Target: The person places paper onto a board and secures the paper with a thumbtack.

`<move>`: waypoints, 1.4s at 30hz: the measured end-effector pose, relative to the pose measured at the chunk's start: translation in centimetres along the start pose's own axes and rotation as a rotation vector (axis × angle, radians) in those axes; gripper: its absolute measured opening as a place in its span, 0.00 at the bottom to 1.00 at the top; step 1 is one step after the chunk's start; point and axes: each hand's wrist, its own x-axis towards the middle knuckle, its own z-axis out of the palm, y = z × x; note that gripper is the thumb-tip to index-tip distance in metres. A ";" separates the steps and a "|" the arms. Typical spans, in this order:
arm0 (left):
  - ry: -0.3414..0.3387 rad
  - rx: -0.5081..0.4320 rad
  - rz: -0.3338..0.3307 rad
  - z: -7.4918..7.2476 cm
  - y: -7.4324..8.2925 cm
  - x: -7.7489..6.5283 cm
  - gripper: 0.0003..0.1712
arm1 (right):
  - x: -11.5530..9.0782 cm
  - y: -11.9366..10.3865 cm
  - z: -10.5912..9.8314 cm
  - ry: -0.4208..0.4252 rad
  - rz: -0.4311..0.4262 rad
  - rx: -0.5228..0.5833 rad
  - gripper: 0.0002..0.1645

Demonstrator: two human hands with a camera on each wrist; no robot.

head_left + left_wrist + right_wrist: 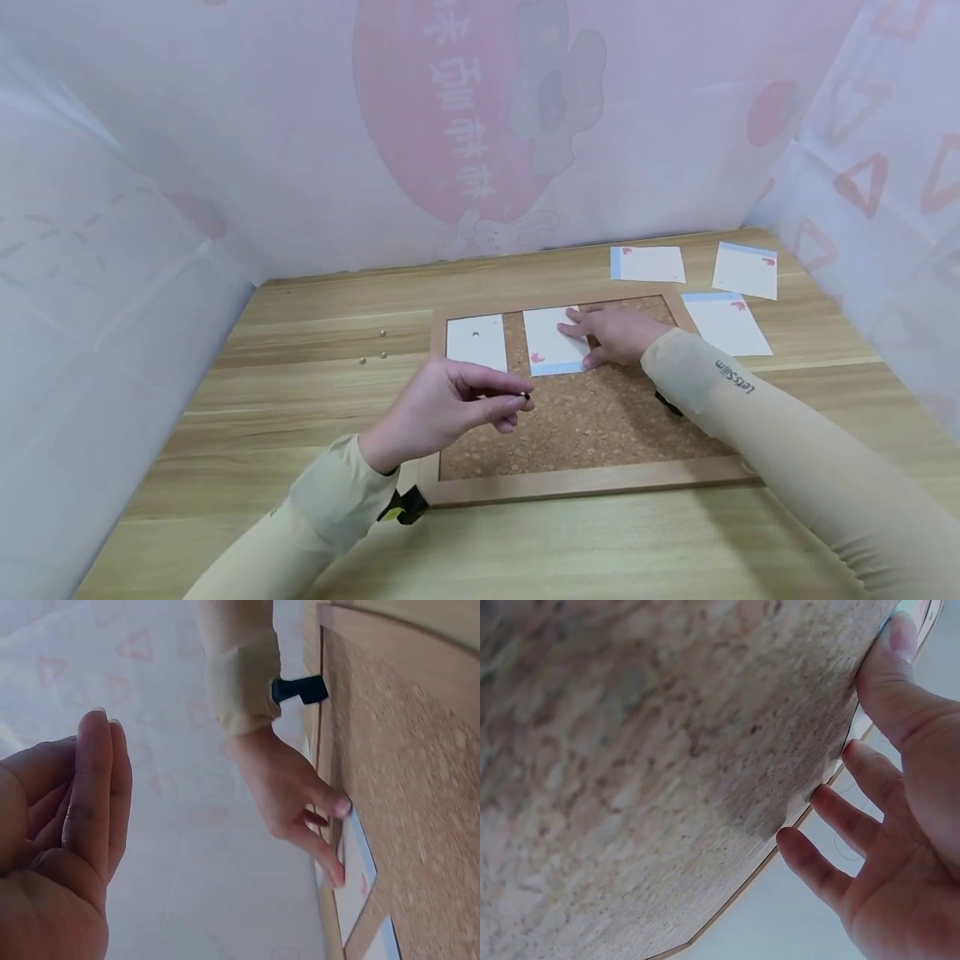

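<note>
A wood-framed corkboard (570, 429) lies on the table, carrying two white cards along its far side. My right hand (621, 332) rests its spread fingertips and thumb on the right edge of one card (546, 335), which has a blue strip and a pink print. The other card (491, 350) has a silver thumbtack (476, 334) in it and is partly covered by my left hand (442, 410). Above the cork, that left hand pinches a small thumbtack (525, 396) between thumb and fingers. In the left wrist view, the fingers (94, 772) hide the tack.
Left of the board, several loose thumbtacks (382, 356) lie on the wooden table (300, 400). Beyond its right side are three more cards, one (726, 323) beside the frame, the others (648, 264) farther back. Printed cloth walls (285, 150) enclose the table.
</note>
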 end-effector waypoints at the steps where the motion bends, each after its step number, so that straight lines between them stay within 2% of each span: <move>1: -0.003 0.004 0.009 0.2 0.2 -0.1 0.12 | 0.0 0.0 0.0 -0.001 0.006 0.006 0.46; 6: -0.019 -0.008 0.061 1.0 1.0 -0.5 0.12 | -0.1 -0.1 -0.1 0.011 -0.002 -0.004 0.46; 11: -0.015 -0.034 0.082 1.7 1.7 -1.0 0.12 | -0.1 -0.2 -0.1 0.018 -0.009 -0.005 0.45; 13: -0.006 0.021 0.151 1.9 1.8 -1.1 0.11 | -0.2 -0.2 -0.1 0.017 -0.009 -0.002 0.46; 14: -0.002 0.083 0.216 2.1 1.8 -1.1 0.11 | -0.2 -0.2 0.0 0.018 -0.012 -0.002 0.46; 16: 0.013 0.254 0.397 2.3 1.8 -1.0 0.10 | -0.2 -0.1 0.0 0.017 -0.015 -0.003 0.46; 20: 0.086 0.722 0.838 2.6 2.0 -0.9 0.10 | -0.2 0.0 0.0 0.015 -0.026 -0.006 0.46; 23: 0.109 0.994 1.099 2.7 2.4 -0.8 0.09 | -0.1 0.0 0.0 0.012 -0.021 0.001 0.46; 26: 0.115 1.177 1.298 2.7 2.8 -0.6 0.09 | 0.0 -0.1 -0.1 0.013 -0.015 0.002 0.46; 29: 0.146 1.305 1.438 2.8 3.3 -0.3 0.10 | 0.1 0.0 -0.2 0.019 -0.018 -0.012 0.46; 32: 0.155 1.364 1.521 2.8 3.6 -0.2 0.11 | 0.1 0.1 -0.2 0.022 -0.017 -0.020 0.46; 35: 0.145 1.398 1.562 2.7 3.7 0.0 0.12 | 0.1 0.1 -0.2 0.017 -0.008 -0.013 0.46; 42: 0.092 1.435 1.578 2.7 3.5 0.4 0.14 | 0.0 0.1 -0.2 0.021 -0.012 -0.008 0.46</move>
